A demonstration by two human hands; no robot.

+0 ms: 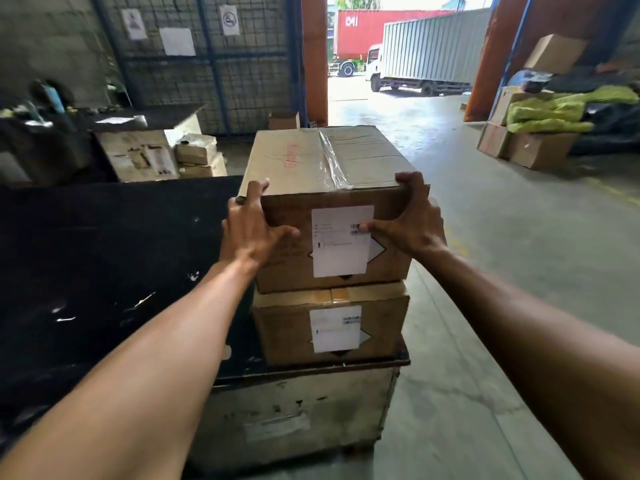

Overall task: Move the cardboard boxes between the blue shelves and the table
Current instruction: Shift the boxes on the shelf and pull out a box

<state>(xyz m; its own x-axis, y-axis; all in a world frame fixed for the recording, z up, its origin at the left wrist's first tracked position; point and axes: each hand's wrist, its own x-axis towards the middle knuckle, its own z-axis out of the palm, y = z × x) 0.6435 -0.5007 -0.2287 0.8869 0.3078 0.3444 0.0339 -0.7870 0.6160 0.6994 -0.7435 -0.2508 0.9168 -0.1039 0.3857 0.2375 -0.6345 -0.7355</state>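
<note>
My left hand (pixel 254 226) and right hand (pixel 408 220) grip the top cardboard box (pixel 322 161) at its near upper corners, fingers hooked over the top edge. It sits on a lower box (pixel 298 327) at the worktop's (pixel 104 254) near right corner, with open concrete floor (pixel 502 237) past the right edge. Each box front bears a white barcode label (pixel 341 240); its print and the red scrawl on top are unreadable.

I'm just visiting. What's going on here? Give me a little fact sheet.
setting: warehouse, truck outside the open doorway
top box: taped shut, white label in front, stacked on lower box
lower box: stands on the right end of the black table
left hand: grips top box's near left corner
right hand: grips its near right corner
</note>
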